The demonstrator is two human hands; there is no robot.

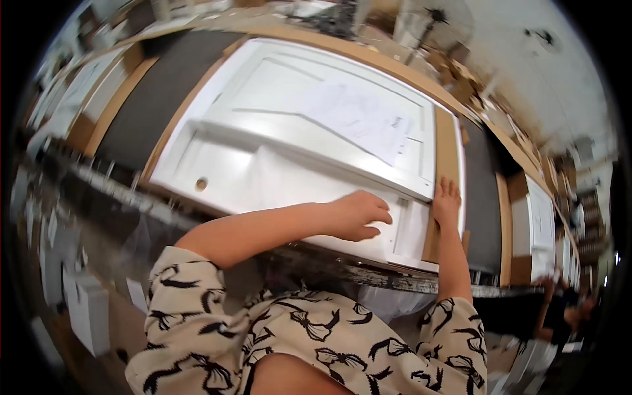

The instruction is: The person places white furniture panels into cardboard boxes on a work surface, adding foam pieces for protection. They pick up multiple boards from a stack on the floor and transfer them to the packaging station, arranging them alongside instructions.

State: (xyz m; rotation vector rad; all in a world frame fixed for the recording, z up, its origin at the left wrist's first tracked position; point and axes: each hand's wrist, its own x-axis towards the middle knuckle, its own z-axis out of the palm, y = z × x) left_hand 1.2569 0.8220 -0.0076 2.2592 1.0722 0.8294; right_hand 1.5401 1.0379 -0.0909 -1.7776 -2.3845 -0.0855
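In front of me lies an open carton (153, 155) holding white panels. A white cabinet door (263, 82) with a recessed frame lies at the far side, and a printed paper sheet (359, 118) rests on it. Nearer to me is a white tray-like part (227, 164) with a round hole at its left end. My left hand (361, 216) is over this near part, fingers curled but apart, with nothing in them. My right hand (447, 199) lies with fingers stretched out on a brown cardboard strip (446, 148) along the carton's right end.
The carton sits on a dark conveyor belt (174, 72) with a worn metal side rail (118, 204). More cartons with white parts stand along it: one carton (99, 99) at left, another (533, 224) at right. Another person (559, 309) is at the lower right.
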